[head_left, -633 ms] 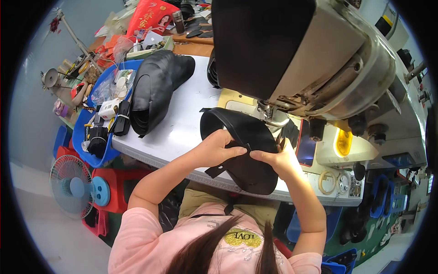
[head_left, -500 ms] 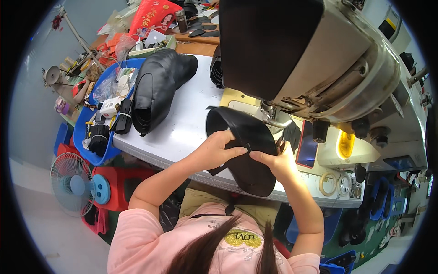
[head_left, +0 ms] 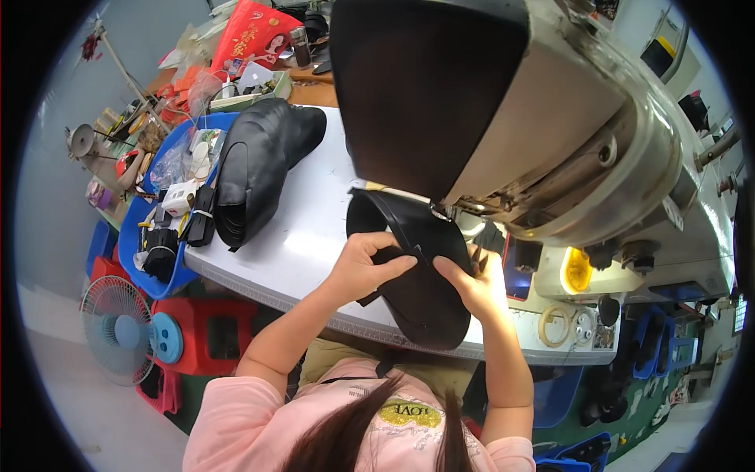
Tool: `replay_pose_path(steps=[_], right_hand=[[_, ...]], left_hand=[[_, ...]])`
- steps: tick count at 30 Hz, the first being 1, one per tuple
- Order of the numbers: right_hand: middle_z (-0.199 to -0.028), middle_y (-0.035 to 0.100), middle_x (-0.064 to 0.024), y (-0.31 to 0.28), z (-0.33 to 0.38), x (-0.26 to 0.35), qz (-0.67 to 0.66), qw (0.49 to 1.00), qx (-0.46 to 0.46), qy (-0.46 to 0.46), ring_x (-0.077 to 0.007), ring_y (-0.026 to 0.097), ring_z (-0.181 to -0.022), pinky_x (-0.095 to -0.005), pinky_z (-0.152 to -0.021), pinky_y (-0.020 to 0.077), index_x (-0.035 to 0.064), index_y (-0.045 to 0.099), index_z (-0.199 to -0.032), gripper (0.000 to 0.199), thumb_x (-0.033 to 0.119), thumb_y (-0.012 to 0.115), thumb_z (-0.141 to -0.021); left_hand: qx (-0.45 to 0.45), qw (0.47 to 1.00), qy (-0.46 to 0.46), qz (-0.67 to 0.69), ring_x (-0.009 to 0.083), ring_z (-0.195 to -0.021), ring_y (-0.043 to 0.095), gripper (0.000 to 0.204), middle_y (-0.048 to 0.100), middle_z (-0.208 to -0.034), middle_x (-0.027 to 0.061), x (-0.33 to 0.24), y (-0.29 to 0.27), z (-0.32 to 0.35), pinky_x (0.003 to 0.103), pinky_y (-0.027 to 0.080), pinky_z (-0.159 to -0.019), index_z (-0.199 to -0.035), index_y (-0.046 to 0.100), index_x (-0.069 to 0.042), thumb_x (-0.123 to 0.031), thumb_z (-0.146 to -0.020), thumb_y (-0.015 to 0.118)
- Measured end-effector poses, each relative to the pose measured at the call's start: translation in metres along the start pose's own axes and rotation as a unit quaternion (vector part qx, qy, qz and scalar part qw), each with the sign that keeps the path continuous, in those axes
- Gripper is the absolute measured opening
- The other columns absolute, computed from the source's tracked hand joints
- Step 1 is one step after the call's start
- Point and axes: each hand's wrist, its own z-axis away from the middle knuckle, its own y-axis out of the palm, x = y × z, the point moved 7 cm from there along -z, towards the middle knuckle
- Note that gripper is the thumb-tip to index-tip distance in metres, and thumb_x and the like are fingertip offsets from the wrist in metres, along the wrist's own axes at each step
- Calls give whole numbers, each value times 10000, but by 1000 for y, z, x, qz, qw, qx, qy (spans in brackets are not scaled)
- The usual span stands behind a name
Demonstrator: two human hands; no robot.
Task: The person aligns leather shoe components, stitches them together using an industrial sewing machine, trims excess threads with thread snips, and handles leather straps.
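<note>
Both hands grip a curved black leather piece (head_left: 429,308), which looks like a shoe upper, at the front of the sewing machine (head_left: 582,149). My left hand (head_left: 368,267) pinches its left edge, thumb on top near the middle seam and fingers tucked beneath. From the other side my right hand (head_left: 481,289) holds it, thumb pressed on the surface and the fingers mostly hidden behind. A raised edge runs between the two thumbs. The piece's far end lies close under the machine head, and the needle area is partly hidden.
Left on the white table (head_left: 295,228) lies a stack of nested black leather pieces (head_left: 263,165). Beside it stands a blue basket (head_left: 177,283) of small items. A phone (head_left: 519,271) and a tape ring (head_left: 554,326) lie right. A fan (head_left: 118,330) and red stool (head_left: 208,330) stand below left.
My thumbs have moved a little farther apart on the leather, baring more of the edge between them. The whole view has shifted slightly; both hands keep their hold.
</note>
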Motion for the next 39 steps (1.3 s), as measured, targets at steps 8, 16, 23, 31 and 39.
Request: replay_pose_path(steps=[8, 16, 23, 31, 39], right_hand=[[-784, 615, -56, -17, 1, -33, -140, 972, -169, -87, -108, 564, -695, -237, -679, 452, -24, 606, -897, 253, 181, 634, -750], [-774, 597, -35, -5, 4, -15, -150, 973, -155, -80, -103, 547, -702, -237, -688, 431, -1, 605, -830, 155, 133, 620, -752], [-776, 585, -43, -15, -10, -48, -304, 923, -228, -53, -121, 560, -694, -245, -652, 446, 8, 565, -858, 170, 143, 604, -762], [-810, 558, -70, -7, -5, -28, -366, 911, -182, -54, -132, 558, -709, -259, -636, 470, 6, 504, -913, 238, 140, 630, -762], [-834, 543, -65, -5, -5, -17, -343, 924, -151, -78, -132, 549, -750, -259, -669, 466, 15, 487, -938, 254, 129, 635, -767]], left_hand=[[121, 989, -88, 23, 95, -732, 546, 199, 629, -803, 61, 9, 16, -49, 233, 435, -700, -890, 624, 43, -59, -721, 648], [129, 977, -98, 137, 92, -699, 544, 189, 605, -743, 37, 30, 9, -47, 225, 431, -679, -853, 628, 44, -61, -698, 654], [137, 980, -141, 13, 139, -828, 553, 357, 598, -900, 69, -18, 12, -79, 244, 429, -761, -990, 585, -11, -70, -657, 700], [163, 956, -103, -220, 175, -931, 532, 447, 588, -963, 78, -70, 10, -84, 271, 417, -817, -1003, 587, -29, -99, -599, 764], [186, 956, -110, -196, 186, -912, 543, 413, 597, -953, 68, -64, 10, -85, 281, 419, -823, -990, 597, -37, -111, -617, 758]])
